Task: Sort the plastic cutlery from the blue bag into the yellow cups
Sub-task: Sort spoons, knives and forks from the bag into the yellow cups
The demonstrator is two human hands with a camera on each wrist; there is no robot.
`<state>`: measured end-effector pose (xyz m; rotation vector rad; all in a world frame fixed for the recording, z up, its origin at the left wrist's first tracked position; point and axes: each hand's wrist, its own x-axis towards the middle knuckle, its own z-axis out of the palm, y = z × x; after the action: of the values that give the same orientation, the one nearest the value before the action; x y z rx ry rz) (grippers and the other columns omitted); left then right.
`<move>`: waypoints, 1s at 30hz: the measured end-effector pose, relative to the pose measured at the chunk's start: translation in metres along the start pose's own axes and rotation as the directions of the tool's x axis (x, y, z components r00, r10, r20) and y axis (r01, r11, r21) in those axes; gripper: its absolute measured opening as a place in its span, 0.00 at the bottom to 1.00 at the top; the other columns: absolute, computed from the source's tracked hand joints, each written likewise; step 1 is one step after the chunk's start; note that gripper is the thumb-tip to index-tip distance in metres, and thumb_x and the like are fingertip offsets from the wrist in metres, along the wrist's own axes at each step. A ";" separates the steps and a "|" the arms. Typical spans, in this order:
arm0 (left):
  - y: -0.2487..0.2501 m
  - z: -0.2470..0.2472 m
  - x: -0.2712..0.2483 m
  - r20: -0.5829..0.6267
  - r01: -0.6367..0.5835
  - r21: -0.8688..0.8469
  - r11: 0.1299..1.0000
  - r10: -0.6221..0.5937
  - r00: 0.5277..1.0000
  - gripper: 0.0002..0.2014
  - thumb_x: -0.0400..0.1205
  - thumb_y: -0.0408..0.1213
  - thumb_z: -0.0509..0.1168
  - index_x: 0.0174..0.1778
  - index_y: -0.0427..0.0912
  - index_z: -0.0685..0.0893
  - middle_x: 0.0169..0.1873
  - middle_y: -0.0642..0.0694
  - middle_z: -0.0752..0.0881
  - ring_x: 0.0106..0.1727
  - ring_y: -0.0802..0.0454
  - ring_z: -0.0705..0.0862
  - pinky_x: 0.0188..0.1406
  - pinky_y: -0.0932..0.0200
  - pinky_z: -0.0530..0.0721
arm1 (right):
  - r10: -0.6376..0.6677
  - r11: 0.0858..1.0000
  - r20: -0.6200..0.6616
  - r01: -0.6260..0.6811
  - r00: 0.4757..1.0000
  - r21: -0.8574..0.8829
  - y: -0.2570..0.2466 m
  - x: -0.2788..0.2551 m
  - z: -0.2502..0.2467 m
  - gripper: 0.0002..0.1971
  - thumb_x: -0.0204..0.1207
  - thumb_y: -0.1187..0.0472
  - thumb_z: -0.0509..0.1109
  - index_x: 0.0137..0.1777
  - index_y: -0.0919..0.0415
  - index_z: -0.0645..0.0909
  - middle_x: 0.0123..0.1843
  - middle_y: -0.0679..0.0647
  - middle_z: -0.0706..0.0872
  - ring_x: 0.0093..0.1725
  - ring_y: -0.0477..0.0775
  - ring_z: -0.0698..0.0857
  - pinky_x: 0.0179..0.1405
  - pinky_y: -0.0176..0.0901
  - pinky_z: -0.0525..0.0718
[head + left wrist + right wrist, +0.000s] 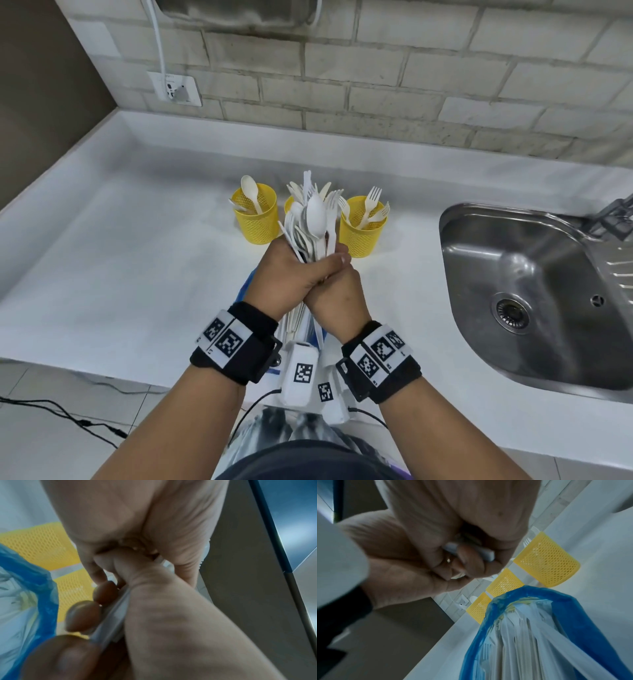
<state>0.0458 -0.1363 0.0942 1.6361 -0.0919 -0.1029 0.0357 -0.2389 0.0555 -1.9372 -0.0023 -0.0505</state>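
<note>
Both hands clasp one bundle of white plastic cutlery [315, 219] upright over the counter, spoon and fork heads fanning upward. My left hand [287, 274] wraps the handles from the left, and my right hand [337, 294] grips them from the right, just below. The handle ends [471, 552] poke out of the fist. Under the hands lies the blue bag [573, 615] with more cutlery [522, 642] inside. Behind stand three yellow mesh cups: the left cup [255, 219] with spoons, the right cup [363, 233] with forks, the middle cup [288, 205] mostly hidden by the bundle.
A steel sink [479, 274] with a faucet [613, 216] sits in the white counter [137, 274] at the right. On the brick wall at the back left is a socket [176, 90]. Cables trail on the floor at lower left.
</note>
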 end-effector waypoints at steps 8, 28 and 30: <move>0.024 -0.016 -0.004 0.250 0.051 -0.043 0.998 -0.039 0.967 0.07 0.82 0.21 0.70 0.52 0.34 0.86 0.48 0.36 0.94 0.55 0.44 0.93 0.61 0.52 0.90 | 0.196 0.855 0.498 -0.396 0.845 0.336 -0.008 -0.009 -0.008 0.09 0.73 0.71 0.72 0.36 0.62 0.76 0.24 0.58 0.73 0.19 0.50 0.68 0.21 0.33 0.62; 0.026 -0.022 -0.004 0.041 -0.096 -0.221 0.971 0.108 0.993 0.16 0.77 0.24 0.76 0.48 0.52 0.93 0.45 0.45 0.92 0.52 0.44 0.90 0.63 0.41 0.86 | 0.057 0.625 0.585 -0.486 0.809 0.611 -0.004 -0.010 -0.011 0.34 0.74 0.76 0.68 0.82 0.64 0.70 0.67 0.62 0.86 0.67 0.66 0.87 0.69 0.64 0.86; 0.023 -0.021 -0.005 0.037 -0.094 -0.187 0.978 0.103 0.994 0.15 0.75 0.23 0.78 0.47 0.49 0.92 0.44 0.45 0.93 0.50 0.47 0.92 0.57 0.49 0.90 | 0.048 0.637 0.550 -0.450 0.834 0.626 -0.004 -0.008 -0.010 0.33 0.78 0.82 0.68 0.82 0.65 0.69 0.65 0.63 0.88 0.61 0.63 0.91 0.59 0.51 0.91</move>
<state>0.0431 -0.1167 0.1183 1.4411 -0.1938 -0.0714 0.0269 -0.2464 0.0628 -1.0511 -0.0709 0.5720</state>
